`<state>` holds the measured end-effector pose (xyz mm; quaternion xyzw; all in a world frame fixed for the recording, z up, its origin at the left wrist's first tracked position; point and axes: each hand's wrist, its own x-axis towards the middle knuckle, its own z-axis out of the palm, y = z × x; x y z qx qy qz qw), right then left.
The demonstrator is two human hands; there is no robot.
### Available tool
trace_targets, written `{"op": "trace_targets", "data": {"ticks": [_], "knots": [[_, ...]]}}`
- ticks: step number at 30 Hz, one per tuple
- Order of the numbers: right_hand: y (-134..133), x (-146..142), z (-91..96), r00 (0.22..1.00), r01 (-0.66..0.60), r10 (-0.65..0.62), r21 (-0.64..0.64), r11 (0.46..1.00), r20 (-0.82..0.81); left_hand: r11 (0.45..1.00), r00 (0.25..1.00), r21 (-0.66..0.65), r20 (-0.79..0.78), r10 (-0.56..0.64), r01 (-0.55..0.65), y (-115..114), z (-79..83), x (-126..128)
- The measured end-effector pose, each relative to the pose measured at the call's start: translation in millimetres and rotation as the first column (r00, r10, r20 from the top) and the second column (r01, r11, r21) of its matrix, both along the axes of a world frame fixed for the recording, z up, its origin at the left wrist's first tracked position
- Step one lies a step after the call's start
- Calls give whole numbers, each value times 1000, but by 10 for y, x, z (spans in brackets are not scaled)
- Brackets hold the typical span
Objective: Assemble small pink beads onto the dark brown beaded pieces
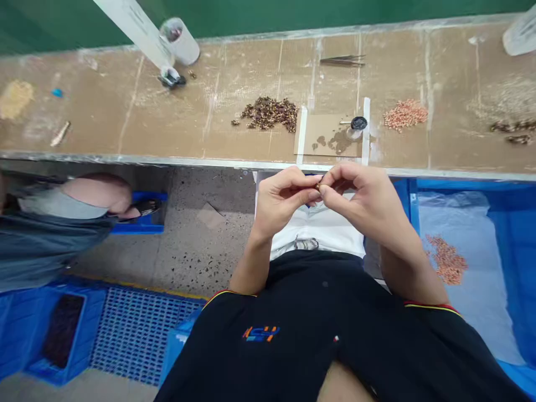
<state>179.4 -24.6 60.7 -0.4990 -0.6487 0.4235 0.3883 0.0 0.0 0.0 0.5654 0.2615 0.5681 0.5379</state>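
Observation:
My left hand (pixel 285 198) and my right hand (pixel 362 195) meet just in front of the table edge. Thumbs and fingertips of both are pinched on one tiny brown-gold part (pixel 319 187), mostly covered by the fingers. Beyond them on the table lies a cardboard sheet (pixel 320 124) with wet-looking stains, taped at its sides. A small clear cup with a black top (pixel 358 124) stands there. To its left is a heap of dark brown and gold parts (pixel 272 113); to its right, a heap of coppery-pink parts (pixel 405 114).
Tweezers (pixel 342 60) lie at the back of the brown table (pixel 234 72). A white cup (pixel 184 44) stands beside a slanted white post (pixel 138 30). At right, a blue bin (pixel 515 223) holds more coppery parts on a white liner. Another person's arm (pixel 96 195) is at left.

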Motion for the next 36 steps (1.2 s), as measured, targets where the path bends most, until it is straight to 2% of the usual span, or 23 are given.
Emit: {"op": "trace_targets", "data": {"ticks": [4,7,13,18,28,31,34,36], "knots": [[12,-39,14,1000,-1,1,-38,999,4,998,995,-1,-86,56,-57,-33,64,-52],[10,-67,5,1000,7,-7,-39,999,-3,992,986,26,-112,127,-124,-35,54,-77],[4,-140,-93,996,50,-56,85,995,71,974,962,80,-160,223,-212,13,-52,-122],[124,-232,-207,992,76,-90,152,985,88,940,923,171,-207,326,-294,127,-126,-167],[360,-353,-227,974,182,-212,272,945,82,948,949,130,-82,303,-292,380,-199,-145],[432,-330,-267,979,201,-203,178,963,-9,950,955,96,-10,298,-296,433,-213,-111],[499,-298,-322,977,146,-145,-8,989,-154,955,956,54,27,291,-292,467,-224,-62],[530,-280,-350,959,127,-152,-116,985,-240,956,956,12,26,293,-294,476,-226,-29]]}}
